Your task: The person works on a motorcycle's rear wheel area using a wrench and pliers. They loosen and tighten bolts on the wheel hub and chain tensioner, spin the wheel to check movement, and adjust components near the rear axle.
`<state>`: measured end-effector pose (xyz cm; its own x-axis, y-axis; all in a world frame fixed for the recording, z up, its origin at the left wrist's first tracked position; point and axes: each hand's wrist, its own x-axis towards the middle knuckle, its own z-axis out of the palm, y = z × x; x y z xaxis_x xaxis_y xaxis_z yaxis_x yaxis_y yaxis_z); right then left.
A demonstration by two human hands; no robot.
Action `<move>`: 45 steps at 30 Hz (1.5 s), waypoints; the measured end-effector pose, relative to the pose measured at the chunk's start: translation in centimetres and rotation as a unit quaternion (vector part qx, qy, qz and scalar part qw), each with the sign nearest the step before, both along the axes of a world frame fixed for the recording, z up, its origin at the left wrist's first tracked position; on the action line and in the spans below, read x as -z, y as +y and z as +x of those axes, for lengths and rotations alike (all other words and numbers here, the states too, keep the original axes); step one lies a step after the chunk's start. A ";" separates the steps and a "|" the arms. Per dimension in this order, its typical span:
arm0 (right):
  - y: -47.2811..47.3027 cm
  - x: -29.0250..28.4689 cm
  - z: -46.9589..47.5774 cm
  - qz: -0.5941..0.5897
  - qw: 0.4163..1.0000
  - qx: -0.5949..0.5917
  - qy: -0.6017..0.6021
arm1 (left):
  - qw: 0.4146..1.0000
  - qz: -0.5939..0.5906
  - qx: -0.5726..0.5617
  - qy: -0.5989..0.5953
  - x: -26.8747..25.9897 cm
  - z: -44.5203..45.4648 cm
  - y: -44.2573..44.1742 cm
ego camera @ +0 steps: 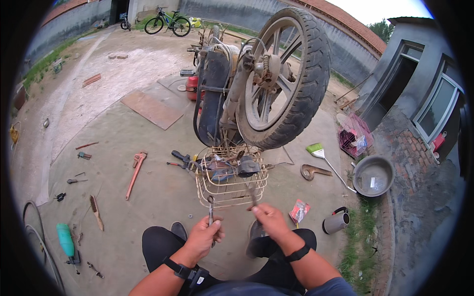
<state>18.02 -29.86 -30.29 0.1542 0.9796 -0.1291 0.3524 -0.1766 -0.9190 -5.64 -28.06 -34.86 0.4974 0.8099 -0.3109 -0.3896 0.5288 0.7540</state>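
My left hand [204, 233] is closed around a metal wrench [210, 211], its ring end pointing up and away from me. In my right hand [271, 221] is a thin metal tool [253, 194], blurred, its kind unclear, pointing toward the wire basket. Just beyond both hands lies the cream wire basket [230, 192] of an upturned motorcycle or moped [213, 96]. Above the basket rises its wheel [314, 70], with a worn tyre and cast spokes. A rusty shock absorber or fork leg [234, 90] stands beside the wheel. A small nut [190, 215] lies on the ground left of my left hand.
On the left lie a red pipe wrench [134, 177], a wire brush [97, 214] and a green spray bottle [66, 239]. To the right are a torn red packet [299, 211], a grey kettle [335, 222], a basin [373, 177], a broom [333, 166] and a rusty hooked part [314, 171].
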 end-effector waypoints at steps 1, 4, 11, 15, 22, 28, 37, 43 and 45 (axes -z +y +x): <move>-0.2 0.0 -1.1 0.007 1.000 -0.020 -0.003 | 1.000 -0.005 0.004 -0.016 0.1 0.8 -0.4; -0.2 -0.3 -4.7 0.033 0.997 -0.072 -0.022 | 0.999 0.001 0.024 -0.048 0.8 1.2 -1.1; 0.4 -2.0 -7.4 0.046 0.973 -0.110 -0.197 | 0.990 0.012 0.089 -0.110 2.2 0.3 -0.7; 0.2 -6.1 -6.1 0.180 0.948 -0.051 -0.259 | 0.995 0.021 0.065 -0.075 1.8 0.0 -0.8; 5.4 -24.0 -2.0 0.554 0.758 0.184 -0.291 | 0.998 -0.008 0.017 -0.066 1.7 -0.9 -0.1; 10.4 -30.4 -1.8 0.458 0.800 0.214 -0.324 | 0.998 -0.018 0.005 -0.054 1.8 -0.9 0.0; 11.2 -30.6 -1.1 0.413 0.839 0.164 -0.313 | 0.998 -0.029 -0.014 -0.050 1.5 -1.1 0.1; 8.1 -9.6 -0.3 0.246 0.880 0.125 -0.386 | 0.995 -0.041 -0.078 -0.045 1.6 -0.7 0.3; 6.4 -6.6 0.6 0.173 0.880 0.102 -0.430 | 0.995 -0.044 -0.085 -0.039 1.5 -0.6 0.4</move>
<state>18.64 -23.49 -23.73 0.2256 0.8780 0.4221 0.9378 -0.0783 -0.3382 -6.25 -27.64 -36.39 0.3810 0.8555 -0.3507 -0.5344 0.5133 0.6715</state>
